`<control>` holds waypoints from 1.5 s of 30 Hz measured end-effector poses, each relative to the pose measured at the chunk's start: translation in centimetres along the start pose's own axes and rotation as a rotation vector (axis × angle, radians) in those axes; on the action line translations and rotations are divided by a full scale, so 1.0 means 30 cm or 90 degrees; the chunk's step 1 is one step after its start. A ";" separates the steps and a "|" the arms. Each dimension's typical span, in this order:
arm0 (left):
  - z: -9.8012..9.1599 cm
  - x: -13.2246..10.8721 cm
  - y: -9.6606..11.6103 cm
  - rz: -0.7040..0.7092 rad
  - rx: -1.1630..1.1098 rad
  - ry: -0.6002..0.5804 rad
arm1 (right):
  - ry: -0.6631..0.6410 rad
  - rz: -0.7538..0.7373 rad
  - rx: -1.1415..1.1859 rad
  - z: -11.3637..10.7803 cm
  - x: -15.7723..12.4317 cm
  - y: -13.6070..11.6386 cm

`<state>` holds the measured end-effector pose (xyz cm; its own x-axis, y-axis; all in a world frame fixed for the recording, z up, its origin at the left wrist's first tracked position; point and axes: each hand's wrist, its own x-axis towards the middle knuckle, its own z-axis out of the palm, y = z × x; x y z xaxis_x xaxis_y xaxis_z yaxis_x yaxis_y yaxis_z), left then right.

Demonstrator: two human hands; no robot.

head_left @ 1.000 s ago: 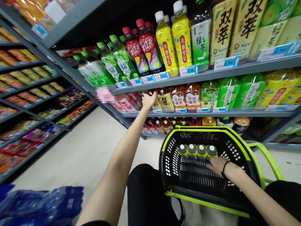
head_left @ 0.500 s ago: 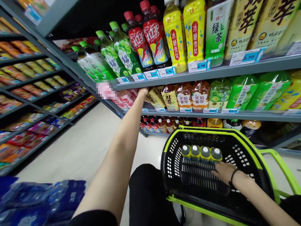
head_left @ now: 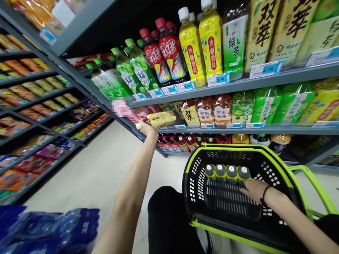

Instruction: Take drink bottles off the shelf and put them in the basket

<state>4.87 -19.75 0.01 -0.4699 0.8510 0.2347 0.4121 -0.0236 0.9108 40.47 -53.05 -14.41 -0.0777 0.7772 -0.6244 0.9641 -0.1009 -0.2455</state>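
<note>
My left hand (head_left: 148,129) is wrapped round a drink bottle (head_left: 162,120) with a yellow label, just in front of the middle shelf. The bottle lies nearly sideways, its pale cap pointing left. My right hand (head_left: 255,190) reaches into a black shopping basket (head_left: 190,211) with lime-green rims. Its fingers are stretched out beside a row of several upright bottles (head_left: 231,173) with white caps and yellow labels. Whether the fingertips touch the rightmost bottle, I cannot tell.
Shelves of drinks rise ahead, with yellow bottles (head_left: 192,49) above and jasmine tea bottles (head_left: 222,109) on the middle shelf (head_left: 275,130). Packaged snacks fill racks (head_left: 31,116) on the left. Blue-wrapped bottle packs (head_left: 53,229) lie at lower left. The basket's green handle (head_left: 315,180) extends right.
My left hand has come out from the middle shelf, bringing a yellow-labelled drink bottle with it. My right hand stays in the basket by the bottles. The view has shifted slightly.
</note>
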 end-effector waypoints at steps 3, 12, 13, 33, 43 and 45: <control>-0.086 -0.113 -0.018 -0.058 -0.124 -0.028 | 0.044 -0.019 0.018 -0.044 -0.014 0.030; -0.092 -0.630 0.087 -0.196 -0.469 -0.395 | 0.225 -0.183 0.882 -0.157 -0.076 -0.018; -0.073 -0.677 0.117 -0.200 -0.465 -0.484 | 0.188 -0.191 0.967 -0.156 -0.090 -0.042; 0.094 -0.889 0.028 -0.357 -0.566 -0.656 | 0.294 -0.152 1.009 -0.091 -0.198 -0.121; 0.072 -0.889 0.029 -0.276 -0.471 -0.604 | 0.301 -0.156 0.992 -0.062 -0.169 -0.146; 0.066 -0.886 0.037 -0.262 -0.489 -0.604 | 0.268 -0.160 0.998 -0.061 -0.173 -0.154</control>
<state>19.36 -41.34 -5.87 0.4122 0.8984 -0.1516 -0.3318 0.3030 0.8934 36.89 -55.48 -8.67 0.1399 0.9478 -0.2867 -0.2639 -0.2434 -0.9333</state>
